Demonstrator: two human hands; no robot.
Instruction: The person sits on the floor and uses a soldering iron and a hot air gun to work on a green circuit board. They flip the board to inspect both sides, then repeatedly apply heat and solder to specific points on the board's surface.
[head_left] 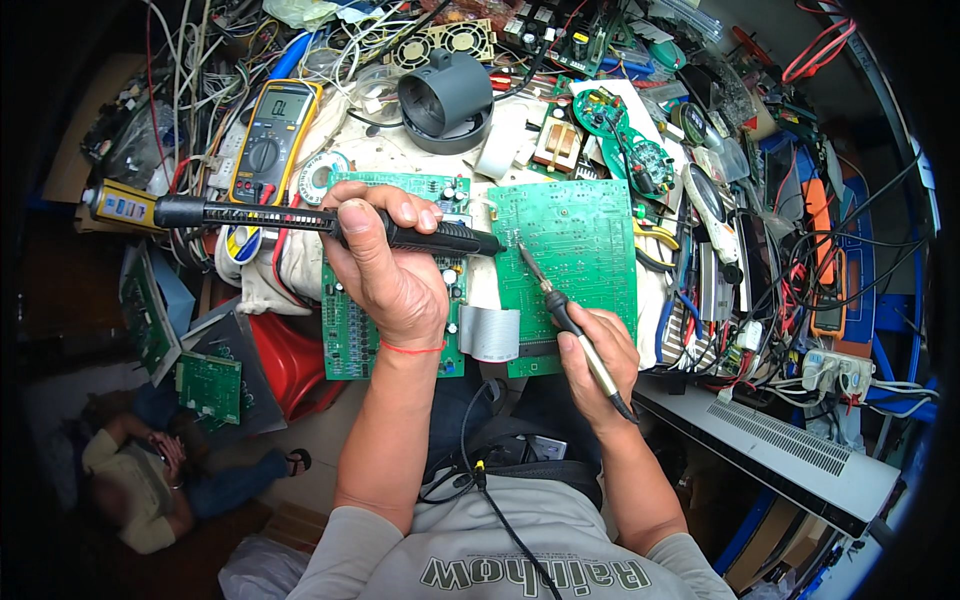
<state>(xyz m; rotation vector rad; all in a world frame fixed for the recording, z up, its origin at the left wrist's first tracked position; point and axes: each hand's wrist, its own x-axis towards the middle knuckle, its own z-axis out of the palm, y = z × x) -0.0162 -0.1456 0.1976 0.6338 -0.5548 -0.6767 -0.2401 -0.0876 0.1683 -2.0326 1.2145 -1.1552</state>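
Note:
My left hand (400, 290) is closed round a black solder sucker (450, 238), held nearly level with the thumb along its body. Its nozzle is over the left part of a bare green circuit board (580, 215), solder side up. In my right hand (604, 362) is a soldering iron (561, 312), gripped like a pen, its tip at the same spot close to the nozzle. Whether the tip touches a joint is too small to tell. A second green board (345, 345), full of components, lies under my left hand. A grey ribbon cable (490, 334) runs between the two boards.
A yellow multimeter (266, 140) and a solder wire reel (318, 175) sit at left. Behind the boards stands a grey cylindrical holder (445, 100). Pliers (655, 240) and other tools crowd the right. At lower left, a person (140, 480) sits near a red stool (290, 365).

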